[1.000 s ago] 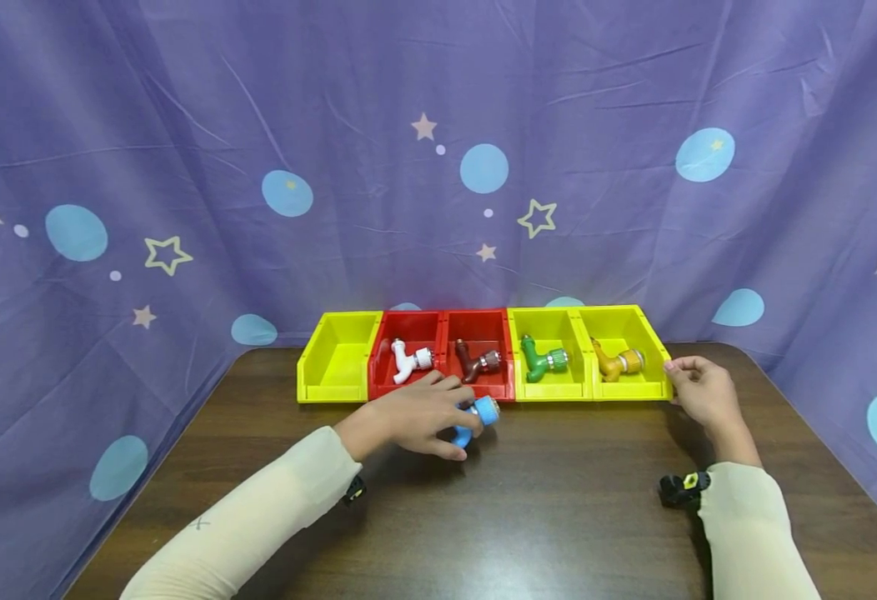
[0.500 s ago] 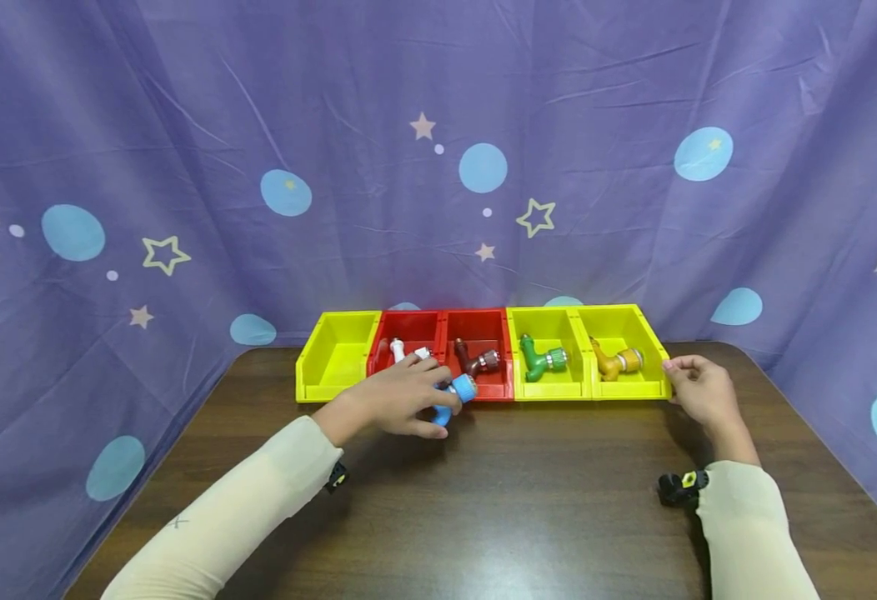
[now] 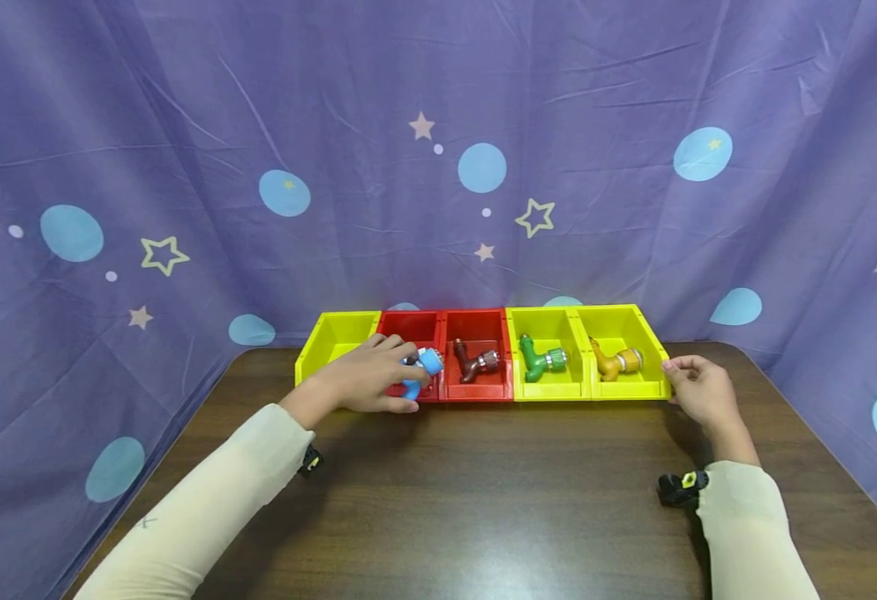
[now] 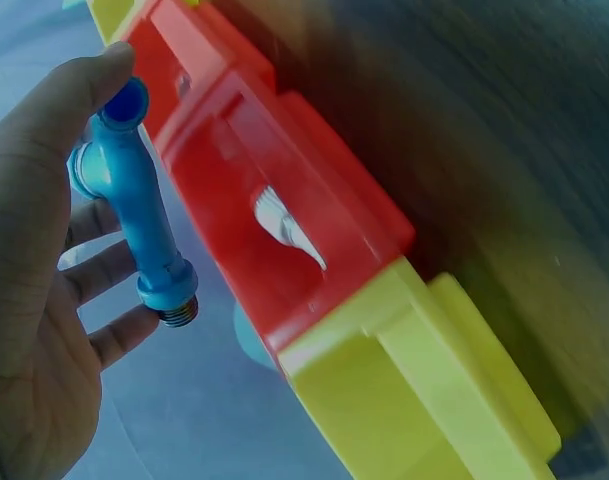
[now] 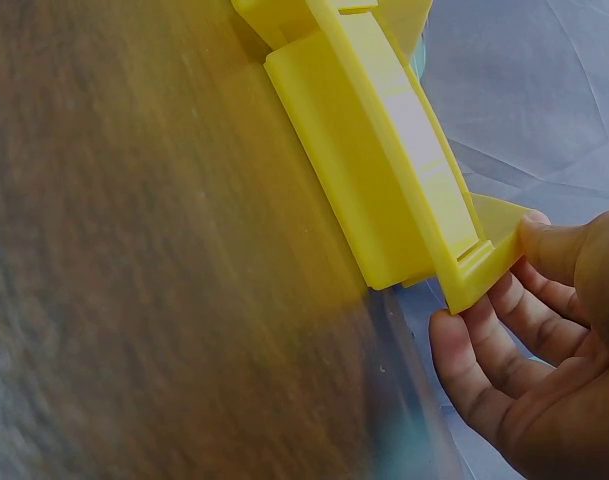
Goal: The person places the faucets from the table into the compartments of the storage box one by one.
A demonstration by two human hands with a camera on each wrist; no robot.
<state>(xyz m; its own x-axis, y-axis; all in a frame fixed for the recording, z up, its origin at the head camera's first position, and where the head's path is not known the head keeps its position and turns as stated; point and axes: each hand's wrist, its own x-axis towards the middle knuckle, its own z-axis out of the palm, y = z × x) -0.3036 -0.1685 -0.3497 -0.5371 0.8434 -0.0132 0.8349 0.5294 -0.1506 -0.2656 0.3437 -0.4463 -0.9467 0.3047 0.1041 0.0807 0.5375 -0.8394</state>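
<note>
My left hand holds a blue tap with thumb and fingers, over the left red bin. The tap's threaded end points down in the left wrist view. Inside that bin lies a white tap, mostly hidden by the hand in the head view. At the far right of the row, my right hand pinches the front corner of the end yellow bin, thumb on the side wall and fingers beneath. That bin contains an orange tap.
A dark red tap lies in the other red bin, and a green tap in the yellow bin beside it. The leftmost yellow bin is partly behind my left hand. A purple curtain hangs behind the wooden table.
My left hand has carried the blue tap leftward and slightly back, from in front of the dark red tap's bin to over the white tap's bin. The right hand has stayed put.
</note>
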